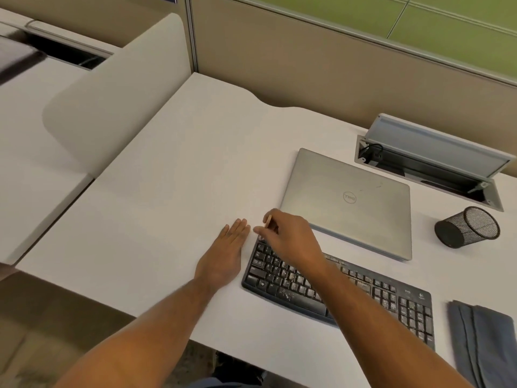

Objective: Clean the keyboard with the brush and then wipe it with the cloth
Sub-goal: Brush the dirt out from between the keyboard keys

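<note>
a black keyboard [363, 292] lies at an angle on the near right part of the white counter [167, 191], its keys speckled with pale crumbs. the right hand [291, 239] reaches across the keyboard's far left corner with its fingers curled around a thin brush [268, 222]; only the light wooden end of the handle shows above the fingers, and the bristles are hidden. the left hand [226, 253] lies flat on the counter just beside the keyboard's left edge, fingers straight and together, holding nothing. a folded grey cloth [481, 343] rests on the counter to the right of the keyboard, near the front edge and partly cut off by the frame. behind the keyboard a closed silver laptop [349, 203] sits flat, its near edge close to the keyboard's far side. to the right of the laptop a black mesh pen cup [467, 226] lies tipped on its side. farther back, a cable box [430, 161] set into the counter has its grey lid raised.
</note>
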